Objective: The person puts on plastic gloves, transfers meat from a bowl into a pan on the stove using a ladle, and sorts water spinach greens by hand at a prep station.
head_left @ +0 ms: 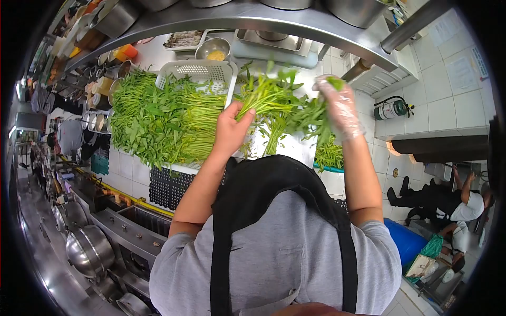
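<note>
My bare left hand (232,129) is closed around the stems of a bunch of water spinach (266,95), its leafy end pointing right. At the right, my right hand (340,105) wears a clear plastic glove. Its fingers are curled around some green leaves (314,118), partly smeared by motion. A large pile of water spinach (158,113) lies left of my left hand, stems side by side, over a white perforated basket (226,79). Loose stems (274,136) rest on the metal table (303,150) beneath my hands.
A steel shelf (237,23) with pots crosses above the table. Behind the basket stands a steel bowl (213,50) with yellow bits. More greens (329,155) sit in a green-rimmed container below right. A fire extinguisher (390,109) is by the wall; people (448,200) are farther right.
</note>
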A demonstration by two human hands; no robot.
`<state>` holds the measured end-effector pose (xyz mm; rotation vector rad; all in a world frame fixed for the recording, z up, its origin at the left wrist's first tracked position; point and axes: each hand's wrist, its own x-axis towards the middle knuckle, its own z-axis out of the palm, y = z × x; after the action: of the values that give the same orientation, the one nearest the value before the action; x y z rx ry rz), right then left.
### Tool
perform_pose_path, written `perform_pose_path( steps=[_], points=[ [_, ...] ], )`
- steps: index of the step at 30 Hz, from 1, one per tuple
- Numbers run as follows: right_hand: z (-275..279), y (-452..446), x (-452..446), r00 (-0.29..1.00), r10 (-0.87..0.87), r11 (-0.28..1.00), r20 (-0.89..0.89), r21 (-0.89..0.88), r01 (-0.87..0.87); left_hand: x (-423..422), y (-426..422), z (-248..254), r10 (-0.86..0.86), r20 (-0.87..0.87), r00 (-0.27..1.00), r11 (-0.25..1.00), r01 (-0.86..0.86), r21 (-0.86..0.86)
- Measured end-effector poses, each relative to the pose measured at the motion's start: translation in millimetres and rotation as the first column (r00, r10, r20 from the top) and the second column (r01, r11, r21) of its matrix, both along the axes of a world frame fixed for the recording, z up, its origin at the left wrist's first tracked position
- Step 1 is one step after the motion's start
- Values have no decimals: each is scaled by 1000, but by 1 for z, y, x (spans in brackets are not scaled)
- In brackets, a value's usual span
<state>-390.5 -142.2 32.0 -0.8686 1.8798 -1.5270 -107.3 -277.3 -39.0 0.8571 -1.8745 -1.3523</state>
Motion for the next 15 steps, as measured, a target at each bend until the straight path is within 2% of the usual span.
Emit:
perform_pose_path(
  steps=[1, 2, 3, 5, 6, 7, 9, 10, 11, 13, 14, 15],
  points=[
    [12, 7, -4, 998, -56, 998, 4, 12, 56, 3, 0, 4, 11, 1, 1000, 1000, -11, 1],
    [13, 13, -7, 991, -81, 994, 108, -60, 88, 5, 0, 9, 4, -84, 996, 969, 17, 245],
    [13, 18, -11, 971, -102, 983, 215, -125, 131, 8, 1, 12, 16, -168, 986, 880, 66, 471],
    [17, 28, -24, 999, -45, 984, -5, -171, 43, 14, -3, 9, 28, -167, 986, 847, 65, 528],
    [33, 32, -20, 997, 23, 980, -70, -198, -36, 17, -7, 6, 2, -148, 989, 839, 79, 538],
    [47, 34, -10, 998, 19, 980, -64, -195, -31, 18, -9, 5, -28, -130, 991, 832, 96, 547],
    [69, 35, 11, 982, 23, 992, -186, -121, -46, 14, -7, 6, -37, -156, 987, 820, 119, 560],
    [72, 36, 15, 899, 95, 989, -427, -59, -132, 10, -5, 12, -39, -152, 988, 828, 117, 549],
    [75, 30, 19, 691, 141, 957, -709, -82, -280, 6, -2, 17, -40, -148, 988, 836, 114, 537],
    [77, 20, 32, 395, 241, 906, -887, 59, -420, -2, 3, 26, -77, -150, 986, 853, 143, 502],
    [73, 14, 38, 400, 238, 909, -885, 58, -413, -5, 5, 28, -106, -157, 982, 871, 168, 463],
    [66, 8, 44, 316, 271, 900, -909, 123, -418, -7, 6, 26, -113, -154, 981, 869, 173, 463]
  ],
)
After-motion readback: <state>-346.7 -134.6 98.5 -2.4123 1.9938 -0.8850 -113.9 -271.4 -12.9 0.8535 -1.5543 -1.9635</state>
